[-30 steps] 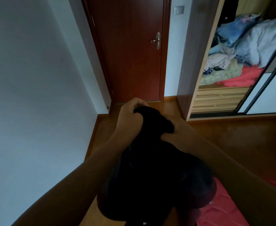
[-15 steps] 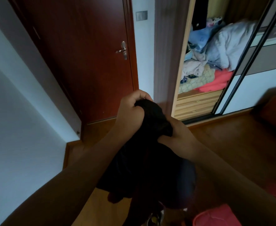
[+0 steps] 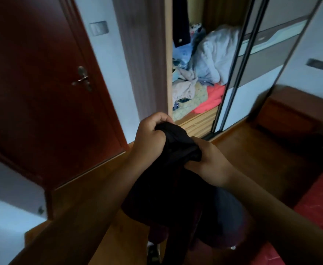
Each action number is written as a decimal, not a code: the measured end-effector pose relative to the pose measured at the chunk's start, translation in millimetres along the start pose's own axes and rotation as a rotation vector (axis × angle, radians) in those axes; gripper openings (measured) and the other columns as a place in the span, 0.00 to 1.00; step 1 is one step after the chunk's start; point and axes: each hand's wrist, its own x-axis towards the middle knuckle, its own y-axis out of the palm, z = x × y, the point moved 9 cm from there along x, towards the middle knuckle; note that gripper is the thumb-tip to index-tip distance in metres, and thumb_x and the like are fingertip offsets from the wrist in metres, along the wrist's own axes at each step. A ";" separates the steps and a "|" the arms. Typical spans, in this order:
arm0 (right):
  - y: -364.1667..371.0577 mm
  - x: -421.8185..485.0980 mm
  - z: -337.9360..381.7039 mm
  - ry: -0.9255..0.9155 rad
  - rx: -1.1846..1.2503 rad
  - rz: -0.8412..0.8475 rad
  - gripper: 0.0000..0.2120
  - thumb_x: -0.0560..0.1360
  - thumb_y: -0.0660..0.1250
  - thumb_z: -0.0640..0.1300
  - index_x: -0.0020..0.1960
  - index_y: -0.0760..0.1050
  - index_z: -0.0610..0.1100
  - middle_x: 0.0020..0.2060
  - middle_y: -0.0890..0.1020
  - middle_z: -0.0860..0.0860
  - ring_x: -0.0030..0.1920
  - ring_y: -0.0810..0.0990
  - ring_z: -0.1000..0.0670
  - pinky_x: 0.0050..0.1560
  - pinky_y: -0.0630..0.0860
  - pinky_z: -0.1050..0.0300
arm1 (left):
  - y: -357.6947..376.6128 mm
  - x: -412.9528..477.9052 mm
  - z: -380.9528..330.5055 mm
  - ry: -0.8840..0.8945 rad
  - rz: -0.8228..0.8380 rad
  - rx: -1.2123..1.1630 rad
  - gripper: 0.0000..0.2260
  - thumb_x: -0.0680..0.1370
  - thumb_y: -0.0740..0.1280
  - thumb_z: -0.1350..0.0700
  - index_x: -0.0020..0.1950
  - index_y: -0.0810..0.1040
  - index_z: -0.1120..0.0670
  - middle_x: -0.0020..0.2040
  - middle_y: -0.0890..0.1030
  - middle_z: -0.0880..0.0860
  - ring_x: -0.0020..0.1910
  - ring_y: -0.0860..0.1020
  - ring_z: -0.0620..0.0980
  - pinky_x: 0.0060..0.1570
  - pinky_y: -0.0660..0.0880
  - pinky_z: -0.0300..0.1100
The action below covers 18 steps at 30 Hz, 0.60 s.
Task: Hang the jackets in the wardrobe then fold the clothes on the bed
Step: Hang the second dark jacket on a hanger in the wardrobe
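Left hand (image 3: 149, 138), right hand (image 3: 210, 161): both fists clenched on bunched black jacket (image 3: 174, 188), facing open wardrobe (image 3: 168, 73).

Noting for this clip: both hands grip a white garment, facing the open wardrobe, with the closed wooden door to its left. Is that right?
Not quite: the garment is black, not white, as the head view shows. The rest stands: the left hand and right hand both grip it, facing the open wardrobe, with the closed wooden door to its left.
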 end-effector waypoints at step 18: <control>-127.1 111.2 -103.0 0.259 0.180 -0.393 0.22 0.65 0.71 0.43 0.57 0.72 0.38 0.46 0.79 0.41 0.47 0.77 0.48 0.51 0.75 0.41 | 195.6 227.1 13.4 0.170 0.441 -0.216 0.18 0.57 0.55 0.63 0.38 0.79 0.48 0.33 0.79 0.49 0.35 0.76 0.48 0.36 0.70 0.43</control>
